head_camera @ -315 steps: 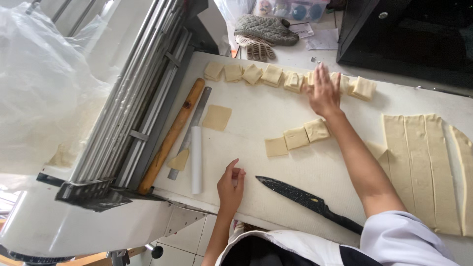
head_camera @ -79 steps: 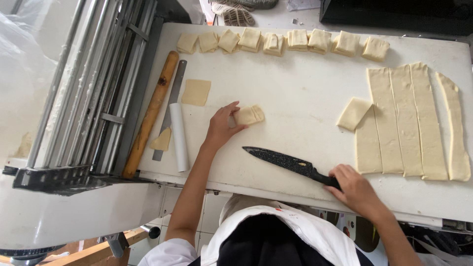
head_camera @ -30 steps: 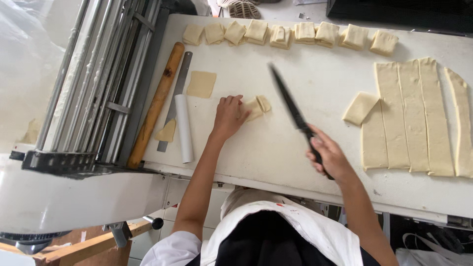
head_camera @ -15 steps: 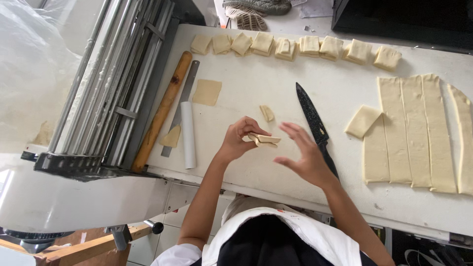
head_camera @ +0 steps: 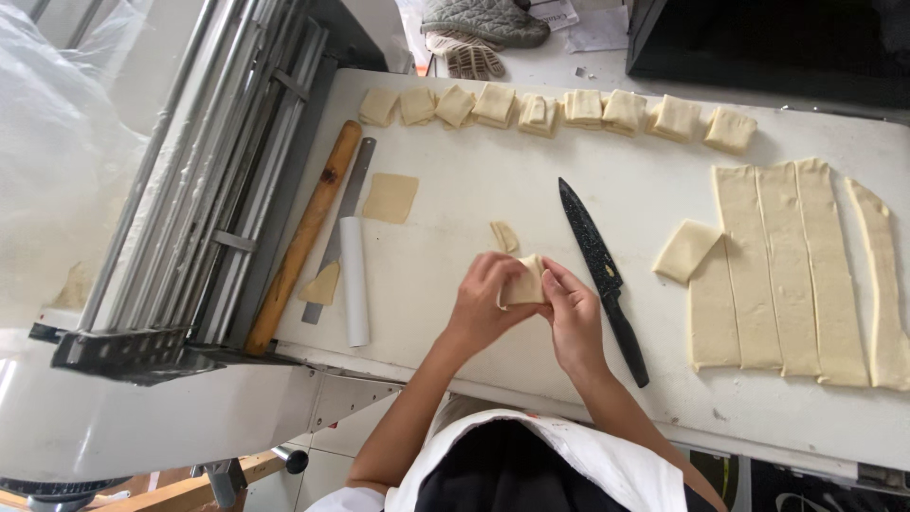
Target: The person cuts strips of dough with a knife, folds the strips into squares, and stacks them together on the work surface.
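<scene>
Person, lower centre of the frame: white short-sleeved top over black apron front, forearms bare, no gloves, rings or watch.

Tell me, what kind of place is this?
Most likely a bakery or pastry kitchen. Cut dough strips lie on a white worktable, folded dough pieces sit in a row, and a rolling pin rests beside a dough-rolling machine.

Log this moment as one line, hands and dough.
left hand: holds dough piece | right hand: on same piece | knife: flat on table, right of hands | dough scrap: beyond hands
</scene>
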